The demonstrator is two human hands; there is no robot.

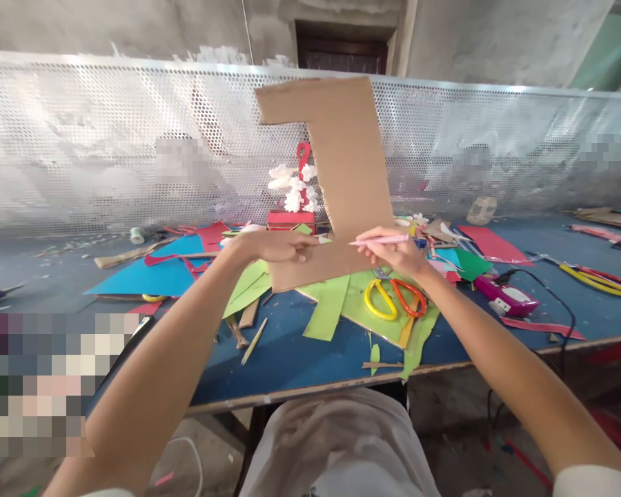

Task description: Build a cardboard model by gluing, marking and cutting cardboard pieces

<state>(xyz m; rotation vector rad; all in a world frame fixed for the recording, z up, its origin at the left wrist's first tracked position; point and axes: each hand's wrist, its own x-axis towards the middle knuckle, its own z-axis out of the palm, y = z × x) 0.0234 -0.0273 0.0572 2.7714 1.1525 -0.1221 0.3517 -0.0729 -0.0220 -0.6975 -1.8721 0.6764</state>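
A large brown cardboard cutout (346,152) shaped like a figure 1 rises from the pile on the table, its top against the perforated metal screen. My left hand (282,247) holds the left end of its base, index finger stretched along the cardboard and the other fingers curled. Between the fingertips of my right hand (393,252) is a pink pen (388,240), its tip pointing left at the lower part of the cutout. Scissors with yellow and orange handles (380,304) lie just below my right hand, on light green paper (328,317).
A red stand with white flower-like pieces (294,197) is behind the cutout. Blue paper (150,266) lies left. To the right are a magenta device (510,297) with a black cable, pliers (595,276) and red paper (491,244). The metal screen (108,152) borders the table's back.
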